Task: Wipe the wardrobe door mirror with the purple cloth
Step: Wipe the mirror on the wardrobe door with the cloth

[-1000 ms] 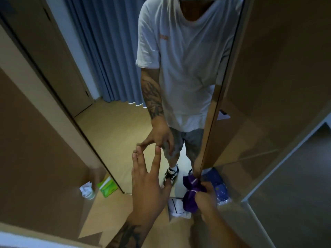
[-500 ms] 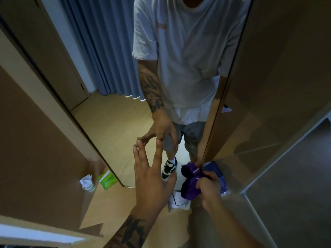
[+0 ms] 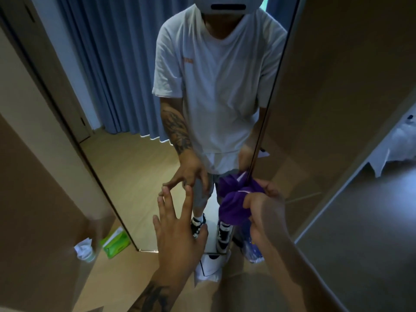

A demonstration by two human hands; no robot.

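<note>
- The left hand [image 3: 177, 233] is held flat and open, nothing grasped, with its fingertips [image 3: 165, 190] laid against the glass of the wardrobe door mirror [image 3: 135, 158].
- The fingertips are met by those of the mirrored hand in the glass.
- The purple cloth [image 3: 234, 203] is bunched in the right hand [image 3: 265, 212], which is closed around it near the mirror's right edge.
- The cloth is seen at or very near the glass; whether it is pressed to the surface cannot be told, though a purple reflection is shown just above it.
- The mirror is set in a tall door with a dark thin frame; brown wardrobe panels [image 3: 337, 86] are seen on either side.
- In the glass a person in a white T-shirt and grey shorts is reflected, with blue curtains [image 3: 108, 70] behind and a wooden floor [image 3: 139, 167].
- A green packet [image 3: 114, 242] and a crumpled white item [image 3: 84, 248] are lying on the floor to the left of the mirror's lower corner.
- A tattooed forearm is seen below the left hand.
</note>
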